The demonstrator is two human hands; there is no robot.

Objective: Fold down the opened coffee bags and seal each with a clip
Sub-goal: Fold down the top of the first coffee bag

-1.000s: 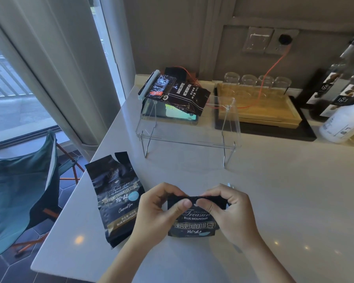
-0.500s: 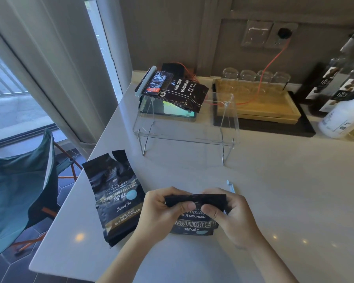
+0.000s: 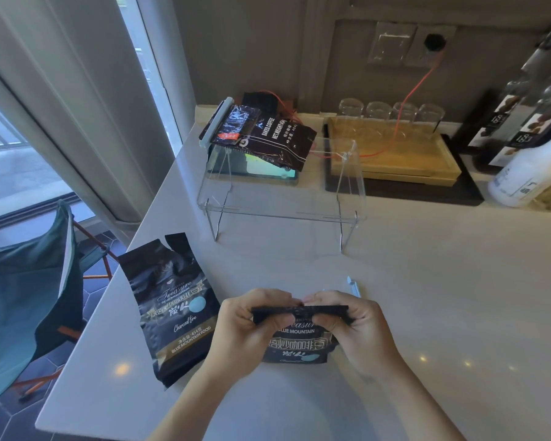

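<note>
A small black coffee bag (image 3: 299,343) lies on the white counter (image 3: 427,297) right in front of me. My left hand (image 3: 245,332) and my right hand (image 3: 360,329) both pinch its folded-down top edge, thumbs in front, fingers behind. A pale blue clip (image 3: 353,286) lies on the counter just behind my right hand. To the left lies a second black coffee bag (image 3: 172,313), flat, its torn top open. A third dark bag (image 3: 268,138) with a pale clip (image 3: 215,125) on its end rests on a clear acrylic stand (image 3: 283,198).
Behind the stand a wooden tray (image 3: 395,160) holds several upturned glasses (image 3: 392,114). A white bottle (image 3: 528,173) and dark bottles stand at the far right. An orange cable runs from the wall socket. The counter's left edge drops to a teal folding chair (image 3: 23,297).
Both hands have rolled the bag's top further down, so the fold sits lower and covers more of the printed label. The view has shifted slightly.
</note>
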